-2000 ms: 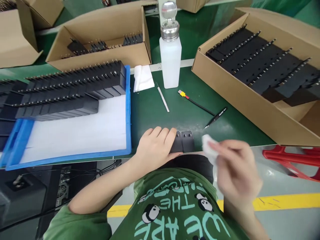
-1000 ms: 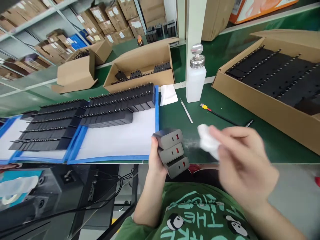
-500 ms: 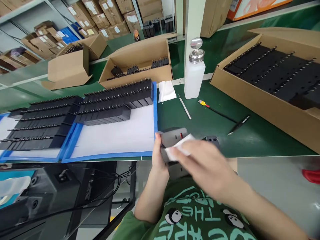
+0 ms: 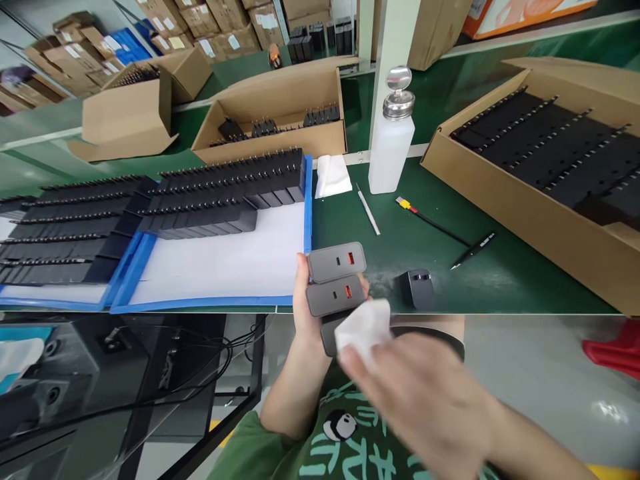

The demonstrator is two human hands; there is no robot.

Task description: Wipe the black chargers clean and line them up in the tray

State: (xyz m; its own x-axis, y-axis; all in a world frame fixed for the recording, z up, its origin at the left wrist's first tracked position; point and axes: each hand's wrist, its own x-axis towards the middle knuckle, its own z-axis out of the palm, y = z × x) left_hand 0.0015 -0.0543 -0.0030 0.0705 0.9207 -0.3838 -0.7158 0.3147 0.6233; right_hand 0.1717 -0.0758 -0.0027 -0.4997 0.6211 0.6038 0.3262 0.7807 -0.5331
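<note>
White cloth (image 4: 364, 330) hides lowest charger (image 4: 329, 337); right hand (image 4: 425, 400) blurred.

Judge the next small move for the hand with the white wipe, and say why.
Probably draw the white wipe across the lowest charger's face. The right hand presses it there, while the left hand holds the stack of three chargers, whose upper two faces are uncovered.

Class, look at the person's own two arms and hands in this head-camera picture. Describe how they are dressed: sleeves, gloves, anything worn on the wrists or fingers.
Both hands are bare, without gloves: the left hand and the right hand, which is blurred. No ring, watch or band shows on either. Both forearms are uncovered. A short green sleeve shows at the left upper arm, part of a green T-shirt printed with pale lettering and small panda figures.
</note>
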